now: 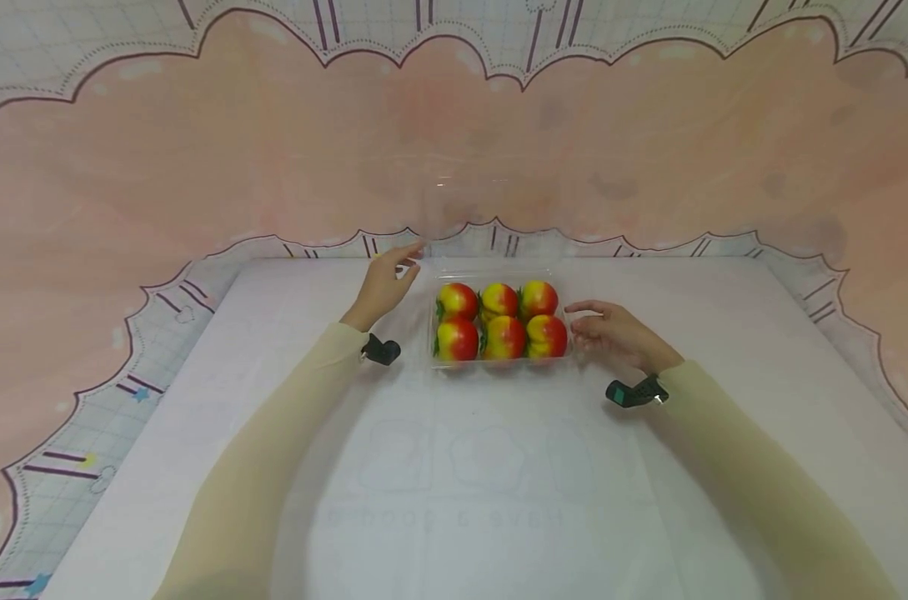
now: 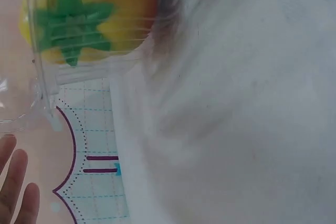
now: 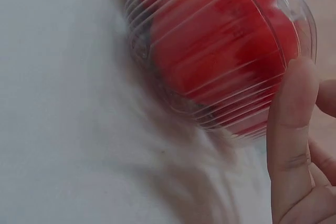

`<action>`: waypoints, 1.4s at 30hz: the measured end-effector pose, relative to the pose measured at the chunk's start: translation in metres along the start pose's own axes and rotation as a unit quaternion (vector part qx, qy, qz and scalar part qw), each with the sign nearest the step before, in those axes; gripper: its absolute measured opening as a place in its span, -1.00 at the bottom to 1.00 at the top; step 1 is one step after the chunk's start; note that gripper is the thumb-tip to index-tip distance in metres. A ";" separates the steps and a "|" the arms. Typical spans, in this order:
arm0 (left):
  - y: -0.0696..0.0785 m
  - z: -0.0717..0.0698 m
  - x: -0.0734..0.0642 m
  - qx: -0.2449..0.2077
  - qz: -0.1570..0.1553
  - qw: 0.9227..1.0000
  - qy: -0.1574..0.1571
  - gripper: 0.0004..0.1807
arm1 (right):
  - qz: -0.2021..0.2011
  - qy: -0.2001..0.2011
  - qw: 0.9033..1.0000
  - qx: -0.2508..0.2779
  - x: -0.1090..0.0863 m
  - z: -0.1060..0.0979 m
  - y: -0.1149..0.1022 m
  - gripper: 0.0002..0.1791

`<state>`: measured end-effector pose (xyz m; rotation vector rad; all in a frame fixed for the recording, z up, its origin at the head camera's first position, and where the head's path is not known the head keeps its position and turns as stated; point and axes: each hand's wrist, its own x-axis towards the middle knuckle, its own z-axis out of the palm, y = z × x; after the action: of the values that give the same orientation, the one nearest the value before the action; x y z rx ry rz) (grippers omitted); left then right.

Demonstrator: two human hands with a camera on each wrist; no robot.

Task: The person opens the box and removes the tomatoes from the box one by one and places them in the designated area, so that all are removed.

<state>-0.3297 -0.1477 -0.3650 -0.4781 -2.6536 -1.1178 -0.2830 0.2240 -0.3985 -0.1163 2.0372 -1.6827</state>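
Observation:
A clear plastic clamshell box (image 1: 502, 364) sits on the white table with two rows of red-and-yellow fruits (image 1: 502, 337). A green star-shaped cap of leaves shows on one fruit (image 2: 89, 19) in the left wrist view. The transparent lid (image 2: 39, 93) stands raised at the box's far side, faint in the head view. My left hand (image 1: 386, 283) is by the lid's left side, fingers extended and holding nothing. At the box's right end is my right hand (image 1: 611, 329), its thumb (image 3: 296, 93) right at the plastic rim, fingers loosely bent.
The white tabletop (image 1: 469, 467) stretches in front of the box. Behind its far edge hangs a pink and white patterned cloth (image 1: 333, 150) with scalloped outlines. Each of my wrists wears a dark strap device (image 1: 637, 392).

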 end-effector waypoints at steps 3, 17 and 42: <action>-0.002 0.001 0.000 -0.030 -0.019 0.999 0.001 -0.56 | 0.001 -0.009 1.000 0.016 -0.003 0.002 0.002 -0.49; -0.008 0.006 0.001 -0.090 -0.065 0.994 -0.008 -0.56 | -0.007 -0.055 0.998 0.024 -0.008 0.001 0.010 -0.81; -0.021 0.008 -0.014 -0.279 -0.217 0.922 -0.161 -0.51 | -0.022 -0.143 0.989 0.011 -0.017 -0.002 0.012 -0.83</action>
<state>-0.3252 -0.1590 -0.3892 -0.1637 -2.7573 -2.1250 -0.2659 0.2349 -0.4038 -0.3760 1.8143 -1.6092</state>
